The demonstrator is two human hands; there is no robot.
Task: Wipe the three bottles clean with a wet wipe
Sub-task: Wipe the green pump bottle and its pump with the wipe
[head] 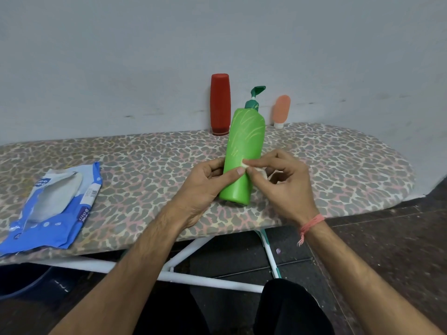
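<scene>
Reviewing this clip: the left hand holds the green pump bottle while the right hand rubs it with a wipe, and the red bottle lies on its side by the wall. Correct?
Not quite. In the head view the red bottle stands upright by the wall. The rest holds: the left hand holds the green pump bottle while the right hand rubs it with a wipe.

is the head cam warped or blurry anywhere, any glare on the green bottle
Head view: wide-angle bend curves the ironing board edge; light is soft and even, no harsh glare on the green bottle; the wipes pack print reads slightly soft near the left edge.
</scene>
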